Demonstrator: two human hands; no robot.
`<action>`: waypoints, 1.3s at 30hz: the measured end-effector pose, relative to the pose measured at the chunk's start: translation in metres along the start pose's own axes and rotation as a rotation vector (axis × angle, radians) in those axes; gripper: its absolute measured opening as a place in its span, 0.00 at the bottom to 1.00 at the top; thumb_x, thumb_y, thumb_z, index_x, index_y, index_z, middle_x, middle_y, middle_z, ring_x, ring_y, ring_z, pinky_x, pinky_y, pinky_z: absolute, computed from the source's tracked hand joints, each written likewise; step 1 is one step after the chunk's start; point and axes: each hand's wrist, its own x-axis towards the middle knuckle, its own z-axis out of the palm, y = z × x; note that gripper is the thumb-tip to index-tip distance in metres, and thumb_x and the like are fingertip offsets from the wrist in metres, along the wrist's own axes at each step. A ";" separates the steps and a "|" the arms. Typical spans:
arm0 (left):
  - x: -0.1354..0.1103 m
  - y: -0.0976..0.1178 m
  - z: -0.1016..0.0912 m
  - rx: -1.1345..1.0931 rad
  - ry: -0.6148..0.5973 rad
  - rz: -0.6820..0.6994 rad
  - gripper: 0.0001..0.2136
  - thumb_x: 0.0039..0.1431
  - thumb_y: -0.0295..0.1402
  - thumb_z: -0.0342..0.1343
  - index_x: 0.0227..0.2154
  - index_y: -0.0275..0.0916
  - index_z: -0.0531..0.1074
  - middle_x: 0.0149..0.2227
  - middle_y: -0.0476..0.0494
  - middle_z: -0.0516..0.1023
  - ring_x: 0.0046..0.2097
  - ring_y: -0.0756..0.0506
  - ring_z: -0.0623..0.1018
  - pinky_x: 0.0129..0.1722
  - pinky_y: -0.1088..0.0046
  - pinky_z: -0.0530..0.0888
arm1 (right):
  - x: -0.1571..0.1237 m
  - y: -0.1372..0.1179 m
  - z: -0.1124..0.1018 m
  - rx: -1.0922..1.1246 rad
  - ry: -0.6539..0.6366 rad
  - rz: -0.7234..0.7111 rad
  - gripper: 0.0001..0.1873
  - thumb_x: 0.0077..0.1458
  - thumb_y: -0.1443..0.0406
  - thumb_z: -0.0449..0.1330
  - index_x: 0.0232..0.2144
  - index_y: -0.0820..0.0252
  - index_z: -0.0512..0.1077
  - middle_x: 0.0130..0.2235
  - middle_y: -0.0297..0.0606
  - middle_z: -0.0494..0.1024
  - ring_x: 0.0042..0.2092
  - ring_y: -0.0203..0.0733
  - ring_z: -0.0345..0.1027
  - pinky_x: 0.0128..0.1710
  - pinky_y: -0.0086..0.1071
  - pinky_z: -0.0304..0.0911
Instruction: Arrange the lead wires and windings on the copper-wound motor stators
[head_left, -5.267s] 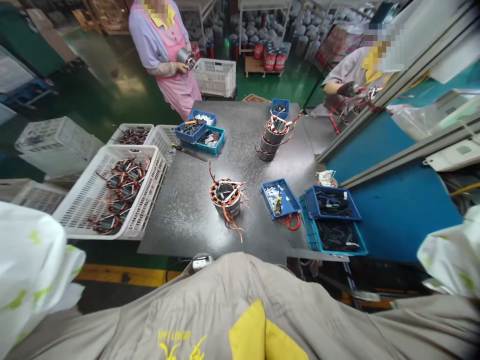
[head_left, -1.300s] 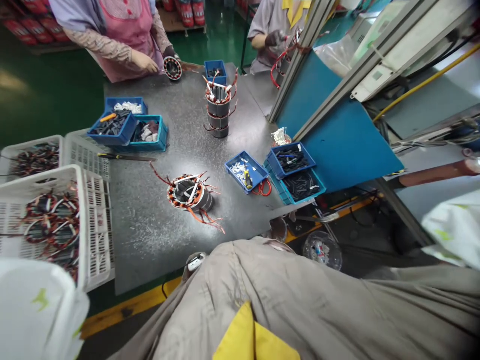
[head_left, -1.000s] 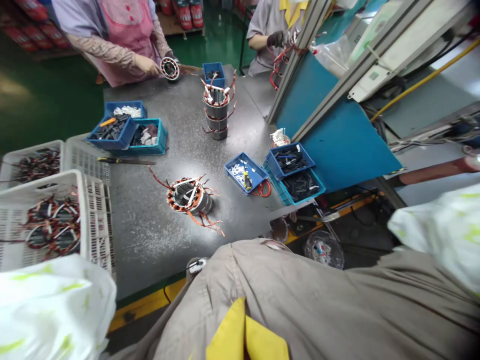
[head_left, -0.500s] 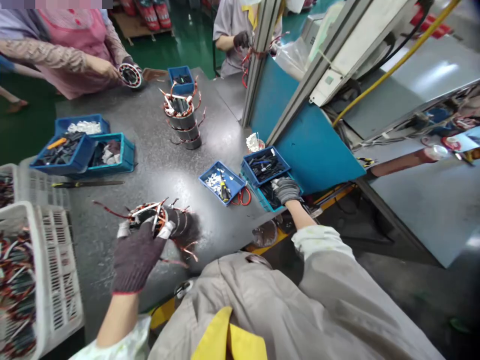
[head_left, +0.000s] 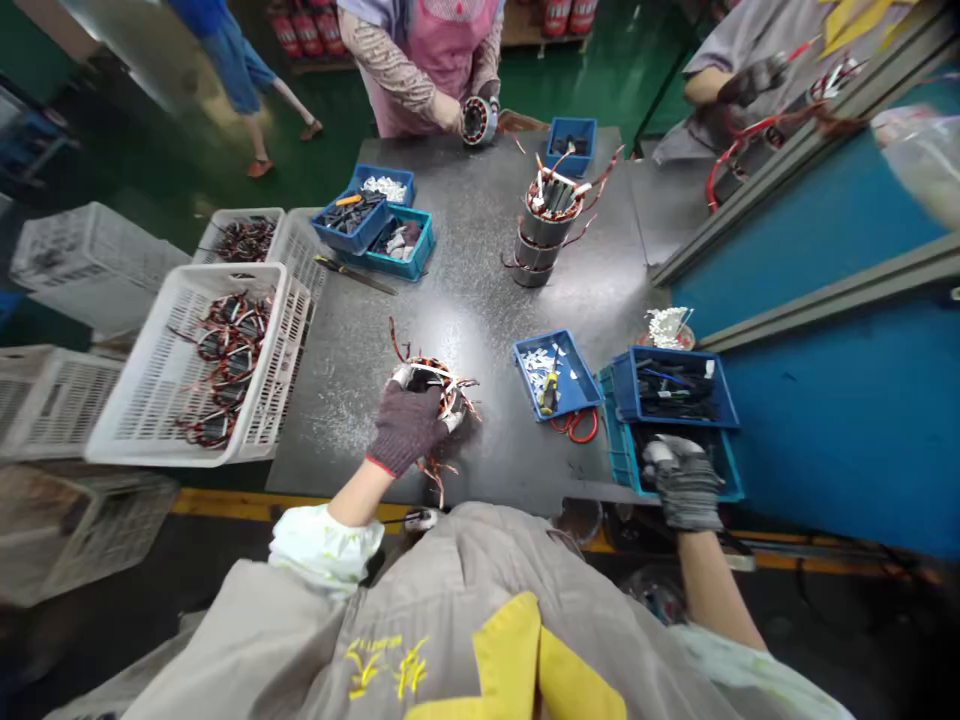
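Note:
My left hand (head_left: pixel 409 425), in a dark purple knit glove with pale fingertips, is closed around a motor stator (head_left: pixel 457 385) with copper and white leads. The stator rests on the metal table, its body partly hidden by the glove. My right hand (head_left: pixel 682 485), in a grey knit glove, reaches into a teal bin (head_left: pixel 619 445) of black pieces. Its fingers are curled together; what they pinch is hidden. Just behind stands a blue bin (head_left: pixel 724 395) of black strips. Between my hands sits a blue tray (head_left: pixel 525 375) with white bits and a yellow-handled tool (head_left: pixel 550 393), beside red-handled scissors (head_left: pixel 581 425).
Stacked stators (head_left: pixel 544 235) stand upright farther back on the table (head_left: pixel 337 400). Small bins (head_left: pixel 420 250) and a long file (head_left: pixel 360 275) lie at the back left. A white crate (head_left: pixel 142 380) holds more stators. Two co-workers handle stators across the table; another person walks behind.
My view has swung left, so the table and bins appear farther right and more crates show. My left hand keeps its hold on the stator; my right hand stays in the teal bin.

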 end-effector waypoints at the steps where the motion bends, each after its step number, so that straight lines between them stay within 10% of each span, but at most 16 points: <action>1: -0.006 0.003 -0.002 -0.025 0.013 -0.004 0.16 0.60 0.49 0.64 0.40 0.42 0.81 0.45 0.36 0.86 0.55 0.30 0.80 0.63 0.48 0.70 | -0.010 -0.016 0.013 0.116 -0.054 -0.026 0.33 0.58 0.40 0.51 0.44 0.61 0.77 0.32 0.49 0.81 0.28 0.49 0.75 0.27 0.42 0.73; 7: -0.025 -0.016 -0.038 -0.280 0.223 0.066 0.16 0.73 0.43 0.50 0.52 0.46 0.80 0.51 0.42 0.86 0.57 0.37 0.82 0.69 0.47 0.61 | -0.038 -0.136 0.100 0.532 -0.239 -0.250 0.31 0.54 0.38 0.61 0.38 0.58 0.80 0.37 0.43 0.83 0.34 0.44 0.78 0.37 0.39 0.77; 11: -0.004 -0.042 -0.032 -0.370 0.307 0.112 0.17 0.73 0.42 0.50 0.54 0.47 0.80 0.62 0.43 0.80 0.67 0.36 0.74 0.72 0.47 0.58 | -0.031 -0.178 0.122 0.599 -0.252 -0.401 0.20 0.56 0.46 0.65 0.35 0.55 0.81 0.37 0.40 0.85 0.38 0.44 0.78 0.42 0.40 0.76; 17: 0.021 -0.048 0.014 -0.612 0.264 0.111 0.17 0.71 0.42 0.51 0.48 0.41 0.81 0.57 0.39 0.82 0.62 0.40 0.78 0.66 0.58 0.71 | -0.020 -0.185 0.127 0.538 -0.259 -0.572 0.09 0.59 0.57 0.67 0.37 0.52 0.84 0.41 0.39 0.85 0.45 0.46 0.79 0.53 0.41 0.74; 25: 0.020 -0.047 0.015 -0.674 0.331 0.132 0.13 0.70 0.39 0.53 0.46 0.40 0.80 0.56 0.39 0.83 0.61 0.39 0.79 0.65 0.54 0.72 | 0.000 -0.177 0.126 0.478 -0.282 -0.851 0.13 0.66 0.54 0.64 0.41 0.53 0.85 0.43 0.41 0.84 0.47 0.45 0.79 0.54 0.41 0.74; 39: 0.021 -0.052 0.018 -0.672 0.328 0.132 0.12 0.69 0.39 0.56 0.46 0.41 0.81 0.54 0.39 0.84 0.59 0.38 0.80 0.62 0.54 0.74 | -0.033 -0.210 0.161 0.343 -0.352 -0.647 0.16 0.71 0.58 0.54 0.44 0.59 0.79 0.43 0.43 0.83 0.46 0.44 0.77 0.51 0.37 0.74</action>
